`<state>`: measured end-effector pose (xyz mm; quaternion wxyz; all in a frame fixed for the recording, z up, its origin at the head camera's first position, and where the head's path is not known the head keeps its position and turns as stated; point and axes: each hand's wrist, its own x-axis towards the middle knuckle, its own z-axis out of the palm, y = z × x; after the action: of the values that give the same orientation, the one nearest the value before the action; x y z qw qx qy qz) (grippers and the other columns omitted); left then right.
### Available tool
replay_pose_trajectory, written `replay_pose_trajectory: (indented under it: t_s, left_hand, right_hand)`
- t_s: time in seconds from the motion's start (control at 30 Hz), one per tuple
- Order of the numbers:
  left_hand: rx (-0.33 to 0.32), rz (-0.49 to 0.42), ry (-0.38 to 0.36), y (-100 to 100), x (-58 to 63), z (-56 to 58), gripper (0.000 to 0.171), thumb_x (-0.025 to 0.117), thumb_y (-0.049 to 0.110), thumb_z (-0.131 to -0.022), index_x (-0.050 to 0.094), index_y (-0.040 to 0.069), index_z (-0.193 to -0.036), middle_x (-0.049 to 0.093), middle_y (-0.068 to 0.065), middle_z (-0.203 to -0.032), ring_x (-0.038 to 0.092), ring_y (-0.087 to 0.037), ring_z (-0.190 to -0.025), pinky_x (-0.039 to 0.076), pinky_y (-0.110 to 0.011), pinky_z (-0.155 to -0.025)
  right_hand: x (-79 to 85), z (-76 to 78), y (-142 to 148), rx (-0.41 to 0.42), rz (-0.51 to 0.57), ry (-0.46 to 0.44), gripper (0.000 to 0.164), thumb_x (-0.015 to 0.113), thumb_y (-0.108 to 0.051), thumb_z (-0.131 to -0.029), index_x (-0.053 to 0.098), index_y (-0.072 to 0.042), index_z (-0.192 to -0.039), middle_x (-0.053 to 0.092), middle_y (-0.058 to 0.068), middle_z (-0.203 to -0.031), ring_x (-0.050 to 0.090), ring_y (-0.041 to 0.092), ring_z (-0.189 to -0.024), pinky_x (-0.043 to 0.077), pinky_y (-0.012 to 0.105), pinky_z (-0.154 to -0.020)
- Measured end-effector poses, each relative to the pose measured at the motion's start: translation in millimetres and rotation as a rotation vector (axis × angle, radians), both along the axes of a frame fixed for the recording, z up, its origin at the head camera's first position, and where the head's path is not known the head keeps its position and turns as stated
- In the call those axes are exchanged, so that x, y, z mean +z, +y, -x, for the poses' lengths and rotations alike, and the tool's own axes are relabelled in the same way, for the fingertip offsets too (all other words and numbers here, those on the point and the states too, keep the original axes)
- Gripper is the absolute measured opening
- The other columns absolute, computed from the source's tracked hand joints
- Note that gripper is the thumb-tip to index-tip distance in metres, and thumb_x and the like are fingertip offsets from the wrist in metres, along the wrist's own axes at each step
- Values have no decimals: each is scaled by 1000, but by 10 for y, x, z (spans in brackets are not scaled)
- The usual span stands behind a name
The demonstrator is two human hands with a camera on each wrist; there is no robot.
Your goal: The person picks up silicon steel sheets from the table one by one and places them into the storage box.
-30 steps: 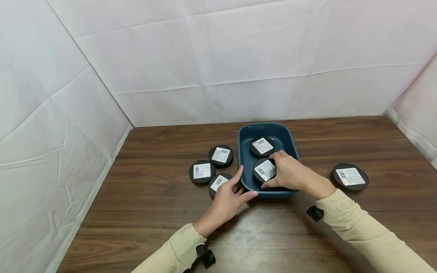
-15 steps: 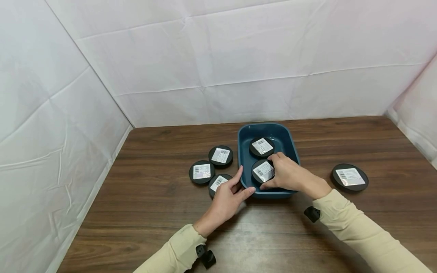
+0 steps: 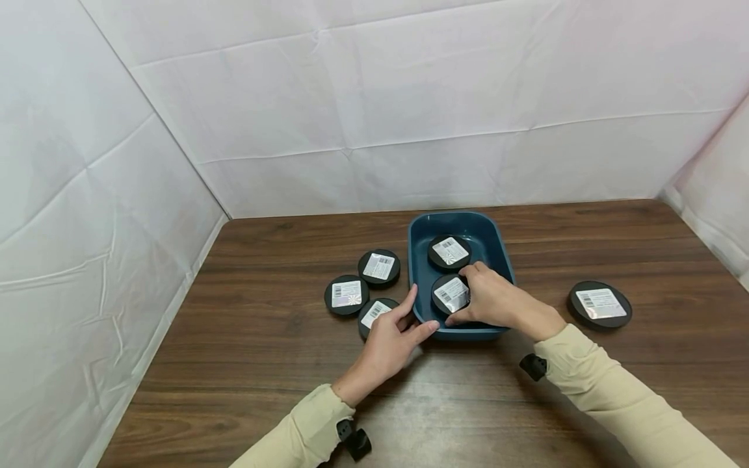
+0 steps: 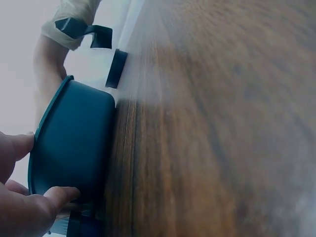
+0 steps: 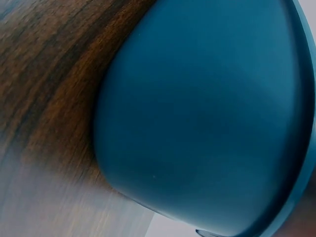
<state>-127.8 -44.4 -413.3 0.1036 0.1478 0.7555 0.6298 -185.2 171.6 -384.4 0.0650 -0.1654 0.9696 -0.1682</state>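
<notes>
A blue plastic tub (image 3: 426,260) stands on the table and holds two flat round black discs with white barcode labels. My right hand (image 3: 494,296) reaches into it and grips the near labelled disc (image 3: 450,294) between thumb and fingers. Beyond that lies the far disc (image 3: 449,252). My left hand (image 3: 389,338) holds the tub's near left corner, thumb at the front rim and a finger along the left side. In the left wrist view, the fingers (image 4: 61,195) touch the tub's outer wall (image 4: 74,138). The right wrist view is mostly filled by the tub's wall (image 5: 197,108).
Left of the tub lie three similar discs: a back disc (image 3: 379,268), a left disc (image 3: 346,296) and a front disc (image 3: 374,313), partly behind my left hand. Another disc (image 3: 599,304) lies to the right. White cloth walls (image 3: 351,117) surround the wooden table (image 3: 251,364).
My right hand has shifted very slightly left inside the tub, with the near disc in its grip. The left thumb has slid slightly left on the rim. The other discs stay put.
</notes>
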Motion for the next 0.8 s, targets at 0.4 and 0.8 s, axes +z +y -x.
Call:
replay_pose_trajectory:
  t_s: [0.4, 0.8]
  left_hand:
    - [13, 10, 4, 12, -22, 12, 72, 68, 24, -97, 30, 9, -157, 44, -22, -153, 59, -30, -129, 53, -13, -89]
    - [20, -11, -13, 11, -22, 10, 73, 69, 22, -96, 31, 9, -157, 42, -20, -155, 57, -30, -132, 54, -17, -92]
  right_hand:
    - [-32, -6, 1, 5, -1, 36, 93, 92, -46, -68, 54, 17, -125, 61, 29, -116, 62, 30, -96, 56, 47, -88]
    - [-45, -10, -8, 5, -35, 37, 94, 91, -48, -68, 54, 18, -125, 61, 28, -113, 62, 28, -93, 58, 45, -86]
